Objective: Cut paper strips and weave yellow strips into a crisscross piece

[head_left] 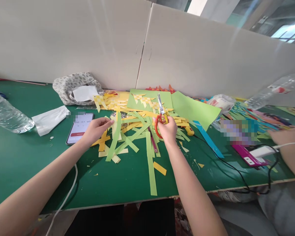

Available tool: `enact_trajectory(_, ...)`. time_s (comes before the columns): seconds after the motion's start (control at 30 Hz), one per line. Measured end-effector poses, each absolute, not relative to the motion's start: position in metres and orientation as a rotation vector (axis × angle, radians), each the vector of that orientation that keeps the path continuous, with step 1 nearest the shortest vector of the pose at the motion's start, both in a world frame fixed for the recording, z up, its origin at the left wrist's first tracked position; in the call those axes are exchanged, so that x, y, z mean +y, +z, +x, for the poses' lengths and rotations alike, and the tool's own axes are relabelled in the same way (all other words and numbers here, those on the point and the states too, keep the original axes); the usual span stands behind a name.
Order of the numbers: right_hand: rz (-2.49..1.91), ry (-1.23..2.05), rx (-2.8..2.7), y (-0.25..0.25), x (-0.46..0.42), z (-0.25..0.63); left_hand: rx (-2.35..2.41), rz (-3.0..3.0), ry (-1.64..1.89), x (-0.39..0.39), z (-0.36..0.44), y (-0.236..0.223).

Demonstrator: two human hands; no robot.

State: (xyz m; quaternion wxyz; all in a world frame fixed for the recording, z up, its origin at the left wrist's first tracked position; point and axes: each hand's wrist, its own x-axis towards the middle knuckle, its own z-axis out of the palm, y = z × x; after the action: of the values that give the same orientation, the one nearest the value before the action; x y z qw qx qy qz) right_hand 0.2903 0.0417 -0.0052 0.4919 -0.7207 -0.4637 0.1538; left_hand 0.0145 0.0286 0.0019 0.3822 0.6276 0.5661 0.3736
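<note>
My right hand [169, 129] grips scissors [161, 108] with red and yellow handles, their blades pointing up and away from me. My left hand [97, 128] has its thumb and fingers pinched together beside a light green paper strip [116, 139]; whether the pinch holds anything is unclear. Between both hands lies a loose pile of green, yellow and orange paper strips [131, 142]. A long green strip [151, 167] reaches toward the table's front edge. Behind the pile, yellow woven paper pieces [144, 100] with pointed ends rest on green paper.
A phone [80, 128] showing a timer lies left, near a water bottle [8, 113] and a patterned cloth pouch [76, 86]. On the right are a blue strip [208, 139], a magenta power strip [245, 156], cables and another person's hand [286, 135]. A wall panel [88, 42] stands behind.
</note>
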Motion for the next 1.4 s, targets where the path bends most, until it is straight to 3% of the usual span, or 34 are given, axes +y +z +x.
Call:
enact_trajectory(0.43, -1.760, 0.340, -1.209, -0.007, 0.040, 0.287, 1.511, 2.162, 0.389, 0.010, 0.031, 0.001)
enact_trajectory(0.97, -1.750, 0.376, -1.233, -0.009, 0.041, 0.284, 1.890, 2.394, 0.367, 0.032, 0.018, 0.038)
enact_trajectory(1.4, -1.872, 0.228, -1.337, -0.010, 0.040, 0.289, 2.065, 2.288, 0.048, 0.104, 0.061, 0.029)
